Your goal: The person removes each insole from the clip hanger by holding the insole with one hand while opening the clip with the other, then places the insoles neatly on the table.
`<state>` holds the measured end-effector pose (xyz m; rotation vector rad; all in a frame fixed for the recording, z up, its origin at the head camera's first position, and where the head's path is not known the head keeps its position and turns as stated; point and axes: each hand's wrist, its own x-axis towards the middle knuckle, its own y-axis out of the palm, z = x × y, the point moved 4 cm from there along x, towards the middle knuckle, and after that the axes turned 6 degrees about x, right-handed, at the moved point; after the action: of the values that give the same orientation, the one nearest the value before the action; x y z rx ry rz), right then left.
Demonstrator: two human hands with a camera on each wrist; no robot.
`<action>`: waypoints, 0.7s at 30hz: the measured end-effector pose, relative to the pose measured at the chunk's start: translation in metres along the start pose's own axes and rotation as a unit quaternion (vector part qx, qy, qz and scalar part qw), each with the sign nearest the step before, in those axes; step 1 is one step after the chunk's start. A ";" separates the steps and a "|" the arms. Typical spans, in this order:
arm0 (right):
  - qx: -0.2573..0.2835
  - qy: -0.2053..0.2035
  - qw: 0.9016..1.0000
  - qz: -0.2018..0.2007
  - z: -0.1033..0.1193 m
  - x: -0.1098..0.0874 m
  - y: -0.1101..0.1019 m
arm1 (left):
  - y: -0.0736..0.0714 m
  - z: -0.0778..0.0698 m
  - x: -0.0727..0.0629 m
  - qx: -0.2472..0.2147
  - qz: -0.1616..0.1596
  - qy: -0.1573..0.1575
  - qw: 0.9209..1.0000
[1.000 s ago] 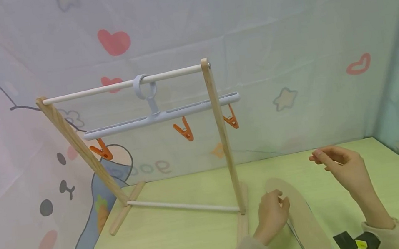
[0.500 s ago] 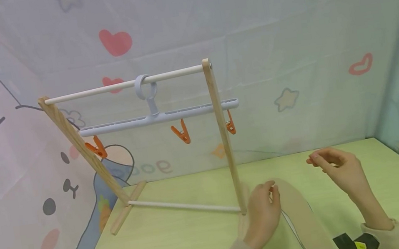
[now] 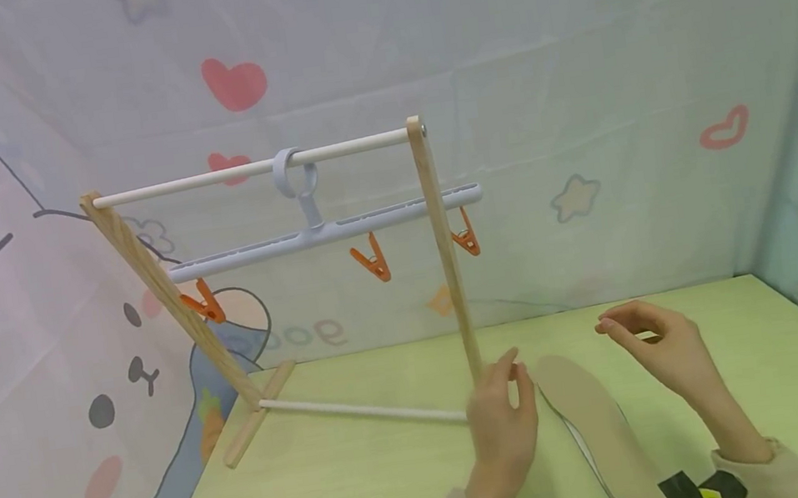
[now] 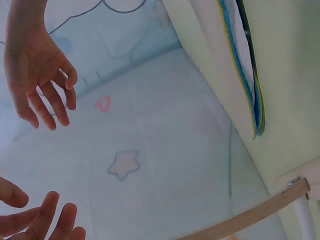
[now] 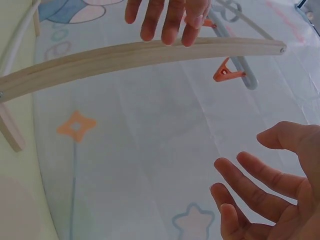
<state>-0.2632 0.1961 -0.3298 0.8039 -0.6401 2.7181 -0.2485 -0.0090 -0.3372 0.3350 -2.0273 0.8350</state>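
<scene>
My left hand [image 3: 502, 429] is raised in front of the rack's right post, fingers loosely bent and nothing in them. Farther right, my right hand [image 3: 657, 345] hovers above the table, also holding nothing, its fingers relaxed in the right wrist view. Between the hands lies a beige, sole-shaped insole [image 3: 596, 425]. Its edge in the left wrist view shows blue, white and yellow layers. A pale blue plastic hanger [image 3: 365, 224] hooks over the white top rod [image 3: 193, 180]. Three orange clips hang beneath it, the middle clip [image 3: 374, 261] left of the post.
The wooden rack [image 3: 162, 288] stands on the pale green table [image 3: 340, 492], its lower white rod [image 3: 360, 411] near the tabletop. My left hand overlaps the foot of its right post [image 3: 443, 235]. A printed curtain [image 3: 570, 50] covers the walls behind.
My left hand has moved left from over the insole to the rack's right post. My right hand has drifted slightly left. The hanger has rocked on its rod, levelling and then tilting again.
</scene>
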 end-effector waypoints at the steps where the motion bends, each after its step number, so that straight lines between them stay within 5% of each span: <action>1: -0.008 0.000 1.000 0.002 0.003 0.000 0.002 | -0.003 0.000 0.001 0.004 -0.015 0.009 1.000; 10: -0.040 0.008 0.999 0.027 0.016 -0.005 0.023 | -0.021 0.004 0.001 0.041 -0.089 0.016 0.995; 17: -0.046 -0.008 0.999 0.026 0.020 -0.009 0.039 | -0.031 0.005 0.000 0.077 -0.158 0.048 0.983; 21: -0.061 -0.026 0.998 0.023 0.023 -0.013 0.046 | -0.035 0.009 0.001 0.077 -0.165 0.053 0.982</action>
<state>-0.2577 0.1440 -0.3349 0.8417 -0.8352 2.6759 -0.2363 -0.0403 -0.3247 0.6808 -1.7496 0.7829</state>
